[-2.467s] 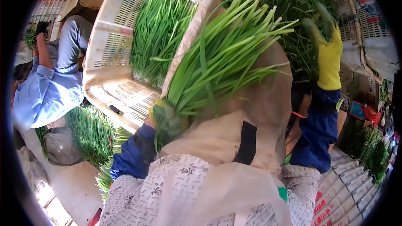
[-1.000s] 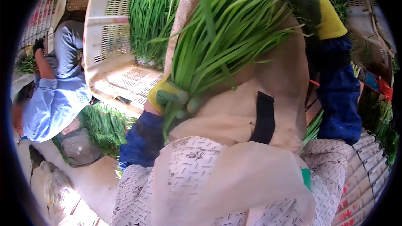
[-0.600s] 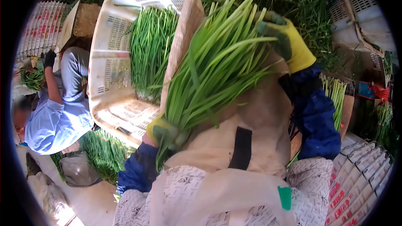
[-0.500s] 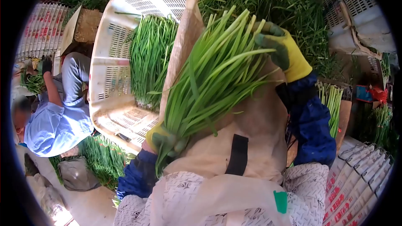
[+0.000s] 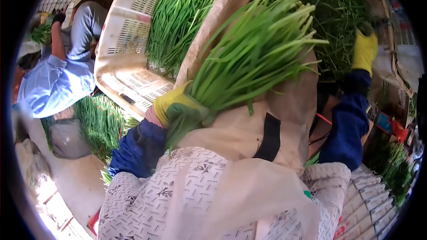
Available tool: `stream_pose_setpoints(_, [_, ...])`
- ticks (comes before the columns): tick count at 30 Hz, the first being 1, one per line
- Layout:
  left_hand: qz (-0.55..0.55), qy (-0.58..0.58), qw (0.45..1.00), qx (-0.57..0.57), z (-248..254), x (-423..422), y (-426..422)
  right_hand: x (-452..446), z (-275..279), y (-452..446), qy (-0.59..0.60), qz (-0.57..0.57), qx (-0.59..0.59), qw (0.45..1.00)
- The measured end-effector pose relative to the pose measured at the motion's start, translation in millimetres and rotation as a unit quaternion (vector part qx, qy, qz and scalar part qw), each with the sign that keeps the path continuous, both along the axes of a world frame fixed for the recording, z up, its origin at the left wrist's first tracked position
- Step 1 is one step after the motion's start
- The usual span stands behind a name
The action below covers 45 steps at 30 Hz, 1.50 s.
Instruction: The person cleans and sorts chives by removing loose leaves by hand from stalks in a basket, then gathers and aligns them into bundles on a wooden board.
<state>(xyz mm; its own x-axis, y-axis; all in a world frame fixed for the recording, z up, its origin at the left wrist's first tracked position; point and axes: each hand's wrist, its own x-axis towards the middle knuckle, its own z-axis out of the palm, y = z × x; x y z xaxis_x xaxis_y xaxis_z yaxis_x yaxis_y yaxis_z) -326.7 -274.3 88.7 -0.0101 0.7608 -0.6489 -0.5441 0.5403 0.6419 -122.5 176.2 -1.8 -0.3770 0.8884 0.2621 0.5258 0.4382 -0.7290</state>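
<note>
My left hand [image 5: 181,106], in a yellow and green glove, is closed around the lower leafy end of a bundle of garlic chives [image 5: 253,58]. The pale cut ends fan out to the upper right, over a tan cloth [image 5: 231,138] on my lap. My right hand [image 5: 365,51], gloved the same way, is stretched out at the edge of a large loose heap of chives [image 5: 324,22]. Its fingers are foreshortened and blurred, so whether they grip anything does not show.
A white plastic basket [image 5: 118,58] holding aligned chives [image 5: 180,18] stands at the left front. Beyond it sits a person in a blue shirt [image 5: 58,80]. Tied chive bundles [image 5: 100,118] lie on the floor at left, and stacked white printed packaging [image 5: 367,204] is at lower right.
My right hand has let go of the bundle's cut ends and moved right, to the heap's edge. My left hand keeps hold of the chives, now higher in view. The camera view has shifted.
</note>
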Motion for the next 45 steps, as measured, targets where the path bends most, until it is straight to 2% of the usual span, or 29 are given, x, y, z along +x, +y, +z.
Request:
stream_pose_setpoints(2, [-0.053, 0.067, 0.995, -0.058, 14.8, -8.2, 8.5, -18.8, 39.5, -16.8, 0.053, 0.161, 0.178, 0.969])
stream_pose_setpoints(3, [-0.065, 0.111, 0.990, -0.059, 24.2, -3.3, 17.8, -40.6, 71.0, -68.0, 0.080, 0.237, 0.174, 0.952])
stream_pose_setpoints(4, [-0.078, 0.153, 0.983, -0.059, 29.7, 1.3, 25.9, -52.6, 85.2, -95.8, 0.024, 0.301, 0.214, 0.929])
stream_pose_setpoints(6, [-0.079, 0.083, 0.993, -0.036, 32.8, 1.9, 33.0, -63.9, 95.9, -137.6, -0.093, 0.371, 0.322, 0.866])
stream_pose_setpoints(7, [-0.071, 0.053, 0.996, -0.027, 33.2, -0.9, 31.9, -62.7, 88.8, -137.1, -0.096, 0.379, 0.340, 0.855])
stream_pose_setpoints(8, [-0.104, 0.105, 0.989, 0.028, 22.7, -5.1, 25.9, -60.7, 83.4, -133.5, -0.014, 0.388, 0.167, 0.906])
stream_pose_setpoints(9, [-0.119, 0.124, 0.985, 0.025, 24.0, -8.8, 22.7, -57.8, 81.6, -133.8, 0.064, 0.382, -0.017, 0.922])
stream_pose_setpoints(10, [-0.139, 0.139, 0.980, 0.022, 26.6, -11.2, 20.9, -55.3, 92.6, -144.2, 0.181, 0.311, -0.249, 0.899])
stream_pose_setpoints(12, [-0.158, 0.153, 0.975, 0.029, 23.6, -11.4, 19.6, -46.7, 95.9, -132.7, 0.259, 0.248, -0.330, 0.873])
stream_pose_setpoints(13, [-0.153, 0.152, 0.976, 0.037, 19.8, -11.4, 17.2, -35.5, 91.2, -117.0, 0.297, 0.230, -0.384, 0.844])
stream_pose_setpoints(14, [-0.149, 0.150, 0.976, 0.046, 15.7, -11.2, 15.5, -26.2, 76.6, -92.6, 0.364, 0.328, -0.422, 0.763])
stream_pose_setpoints(15, [-0.159, 0.145, 0.975, 0.046, 13.0, -11.7, 15.4, -18.4, 59.3, -65.3, 0.429, 0.387, -0.506, 0.641])
stream_pose_setpoints(20, [-0.210, 0.171, 0.962, 0.032, 11.2, -15.2, 17.7, 59.4, 42.8, 47.1, 0.507, 0.229, -0.532, 0.638])
stream_pose_setpoints(22, [-0.214, 0.188, 0.959, 0.009, 14.1, -15.9, 16.9, 61.5, 49.2, 38.7, 0.466, 0.109, -0.422, 0.770])
stream_pose_setpoints(23, [-0.211, 0.195, 0.958, -0.007, 15.3, -15.1, 15.6, 56.8, 47.0, 35.7, 0.281, 0.055, -0.342, 0.895])
stream_pose_setpoints(24, [-0.208, 0.203, 0.957, -0.022, 15.2, -14.7, 15.4, 48.8, 43.4, 37.2, 0.079, 0.000, -0.240, 0.967])
stream_pose_setpoints(25, [-0.208, 0.192, 0.959, -0.001, 13.9, -15.1, 16.3, 39.7, 39.8, 34.6, -0.125, -0.054, -0.125, 0.983])
stream_pose_setpoints(26, [-0.208, 0.182, 0.961, 0.018, 12.2, -15.9, 17.3, 22.7, 46.6, 6.6, 0.020, 0.068, -0.134, 0.988])
stream_pose_setpoints(28, [-0.208, 0.160, 0.964, 0.030, 10.1, -15.6, 19.7, -24.0, 86.8, -66.1, 0.065, 0.202, -0.236, 0.948])
stream_pose_setpoints(29, [-0.208, 0.151, 0.966, 0.024, 11.1, -15.1, 22.2, -37.7, 97.6, -91.3, -0.027, 0.273, -0.212, 0.938])
stream_pose_setpoints(31, [-0.219, 0.167, 0.961, 0.023, 13.6, -18.7, 23.8, -48.3, 93.3, -104.9, -0.155, 0.333, -0.292, 0.883])
stream_pose_setpoints(34, [-0.256, 0.254, 0.933, -0.006, 19.6, -22.6, 22.4, -52.0, 88.4, -99.5, -0.110, 0.359, -0.368, 0.850])
stream_pose_setpoints(36, [-0.289, 0.341, 0.891, -0.078, 29.6, -23.8, 23.3, -56.0, 92.2, -104.0, -0.121, 0.386, -0.355, 0.843])
stream_pose_setpoints(39, [-0.194, 0.279, 0.940, -0.034, 52.3, -29.0, 37.5, -57.7, 108.1, -104.2, -0.075, 0.413, -0.281, 0.863])
stream_pose_setpoints(40, [-0.216, 0.371, 0.902, -0.035, 62.0, -30.6, 38.5, -55.7, 118.9, -102.8, -0.033, 0.396, -0.244, 0.884])
stream_pose_setpoints(41, [-0.222, 0.467, 0.855, 0.041, 61.4, -36.9, 31.3, -53.7, 130.7, -101.4, 0.010, 0.380, -0.204, 0.902])
stream_pose_setpoints(42, [-0.215, 0.520, 0.825, 0.058, 66.4, -35.0, 32.3, -48.8, 143.2, -104.6, 0.066, 0.335, -0.242, 0.908])
stream_pose_setpoints(44, [-0.244, 0.626, 0.735, 0.093, 73.7, -30.6, 42.0, -41.4, 126.0, -103.6, 0.107, 0.313, -0.209, 0.920])
stream_pose_setpoints(45, [-0.239, 0.687, 0.682, 0.075, 59.2, -26.1, 41.6, -38.4, 108.9, -100.8, 0.127, 0.303, -0.187, 0.926])
